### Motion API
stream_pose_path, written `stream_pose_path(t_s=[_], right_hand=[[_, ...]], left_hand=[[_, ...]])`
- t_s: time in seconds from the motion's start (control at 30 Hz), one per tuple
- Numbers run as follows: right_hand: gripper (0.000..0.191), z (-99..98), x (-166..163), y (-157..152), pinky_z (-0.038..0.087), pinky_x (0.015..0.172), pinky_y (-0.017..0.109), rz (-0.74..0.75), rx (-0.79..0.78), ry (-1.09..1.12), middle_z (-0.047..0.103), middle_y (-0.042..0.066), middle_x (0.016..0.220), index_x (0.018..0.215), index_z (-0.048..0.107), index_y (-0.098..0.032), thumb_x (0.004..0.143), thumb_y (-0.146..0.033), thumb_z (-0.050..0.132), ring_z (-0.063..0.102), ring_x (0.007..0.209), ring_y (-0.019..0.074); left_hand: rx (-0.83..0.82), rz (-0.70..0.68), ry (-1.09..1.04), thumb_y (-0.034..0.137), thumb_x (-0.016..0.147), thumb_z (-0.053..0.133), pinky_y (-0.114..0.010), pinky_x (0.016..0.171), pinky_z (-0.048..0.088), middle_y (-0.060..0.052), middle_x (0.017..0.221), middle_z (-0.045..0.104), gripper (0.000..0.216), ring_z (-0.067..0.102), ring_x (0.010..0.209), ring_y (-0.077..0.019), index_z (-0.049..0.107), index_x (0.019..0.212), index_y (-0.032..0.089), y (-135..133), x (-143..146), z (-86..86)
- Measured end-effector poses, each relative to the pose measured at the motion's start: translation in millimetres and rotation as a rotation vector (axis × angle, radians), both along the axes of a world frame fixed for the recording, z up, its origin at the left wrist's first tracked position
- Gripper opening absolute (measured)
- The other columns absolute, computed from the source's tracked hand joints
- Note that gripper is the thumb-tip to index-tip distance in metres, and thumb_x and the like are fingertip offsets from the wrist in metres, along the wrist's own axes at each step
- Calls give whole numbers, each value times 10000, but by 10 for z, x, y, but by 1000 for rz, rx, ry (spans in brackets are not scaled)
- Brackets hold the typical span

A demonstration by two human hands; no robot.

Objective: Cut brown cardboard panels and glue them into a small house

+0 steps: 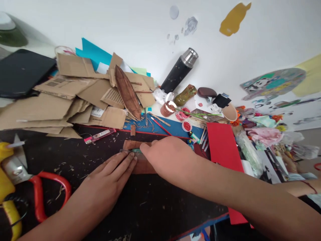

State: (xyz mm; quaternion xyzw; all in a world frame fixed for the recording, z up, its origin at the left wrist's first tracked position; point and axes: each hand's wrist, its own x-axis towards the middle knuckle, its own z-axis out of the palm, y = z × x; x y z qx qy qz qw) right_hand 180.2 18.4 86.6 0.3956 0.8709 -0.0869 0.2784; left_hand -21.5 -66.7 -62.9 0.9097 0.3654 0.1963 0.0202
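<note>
A flat brown piece [144, 165], like painted cardboard, lies on the dark tabletop under both hands. My left hand [107, 180] rests flat with fingers stretched together, fingertips pressing a narrow clear strip, perhaps a ruler [123, 151], onto it. My right hand [170, 155] is closed over the piece's right part, its fingers mostly hidden behind the back of the hand. A small green edge [136, 150] shows by its fingertips; what it grips I cannot make out. A small brown scrap [132, 130] lies just beyond.
Cardboard sheets [50, 107] are heaped at the back left, a brown boat-shaped piece [127, 92] on top. Red-handled scissors [37, 187] and a yellow tool [8, 187] lie left. A black flask [178, 72], paint pots [168, 108] and a red sheet [222, 150] stand beyond and right.
</note>
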Motion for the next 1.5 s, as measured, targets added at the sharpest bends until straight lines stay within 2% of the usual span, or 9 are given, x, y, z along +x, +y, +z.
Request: stream_pose_path(t_s=[0.17, 0.4, 0.6, 0.87, 1.07, 1.23, 1.4, 1.5], right_hand=[[219, 4, 34, 6, 475, 586, 327, -7, -9, -10, 805, 112, 972, 1204, 693, -153, 1009, -100, 608, 779, 798, 248], [209, -34, 72, 3, 450, 567, 324, 19, 20, 34, 803, 99, 956, 1196, 687, -156, 1006, -111, 613, 772, 775, 244], [187, -50, 95, 14, 453, 575, 319, 28, 33, 26, 793, 110, 936, 1175, 688, -154, 1003, -122, 620, 758, 750, 237], [198, -50, 134, -15, 447, 566, 321, 27, 52, 40, 793, 96, 936, 1189, 686, -158, 1012, -126, 604, 757, 757, 237], [201, -39, 137, -7, 453, 580, 311, 27, 33, 41, 787, 93, 912, 1188, 682, -166, 1008, -122, 605, 757, 769, 240], [215, -34, 143, -10, 433, 573, 311, 12, 29, 45, 791, 102, 905, 1204, 689, -153, 1009, -120, 606, 758, 766, 240], [215, -38, 119, -9, 458, 609, 315, -36, -2, 21, 803, 92, 917, 1193, 698, -174, 1006, -131, 601, 757, 791, 246], [229, -34, 112, -28, 444, 600, 324, -33, 18, 29, 802, 104, 903, 1212, 698, -161, 1008, -139, 597, 750, 767, 253]], left_hand=[[-2, -11, 6, 52, 882, 441, -454, 1138, 527, -142, 1500, 686, 747, 584, 1432, -308, 471, 1626, 116, 7, -24, -36], [73, -13, 6, 42, 852, 446, -455, 1101, 538, -163, 1438, 718, 755, 618, 1381, -322, 464, 1606, 63, 18, -7, 10], [-8, 6, -8, 75, 877, 450, -431, 1146, 509, -132, 1469, 706, 680, 573, 1430, -294, 570, 1545, 112, 3, 4, -11], [-2, 10, -2, 63, 883, 450, -445, 1129, 510, -151, 1446, 717, 612, 584, 1405, -311, 648, 1463, 78, -12, 12, 6], [-57, 24, 8, 75, 896, 448, -456, 1165, 510, -134, 1502, 689, 693, 559, 1455, -302, 556, 1577, 136, -24, 0, -35], [-5, -12, -14, 49, 883, 435, -454, 1140, 526, -130, 1506, 687, 755, 583, 1430, -302, 482, 1631, 139, -10, -17, -61], [0, 23, 9, 60, 886, 441, -450, 1128, 521, -137, 1459, 719, 640, 605, 1398, -306, 635, 1495, 109, 5, 0, -4], [43, -2, 1, 40, 881, 455, -443, 1106, 518, -166, 1414, 739, 594, 640, 1341, -313, 683, 1428, 74, 30, 12, 26]])
